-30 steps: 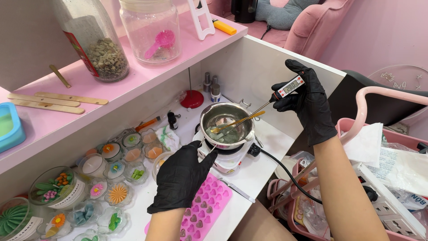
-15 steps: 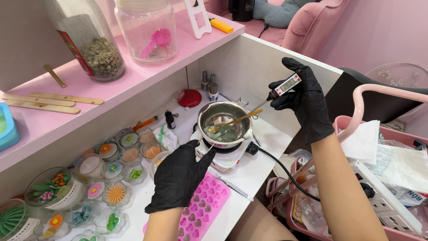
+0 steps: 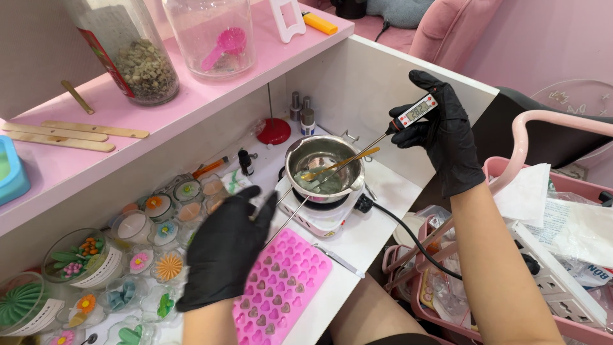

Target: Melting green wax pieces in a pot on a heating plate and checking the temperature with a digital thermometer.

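Now I see my right hand [image 3: 440,131] still pinching the thermometer [image 3: 414,112] over the pot [image 3: 324,167]; my left hand [image 3: 223,252], fingers spread, has drifted toward the pink mould [image 3: 281,284].

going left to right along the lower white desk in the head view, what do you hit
decorated candle jars → left hand → pink heart mould → metal pot on its small hot plate → right hand holding the probe thermometer
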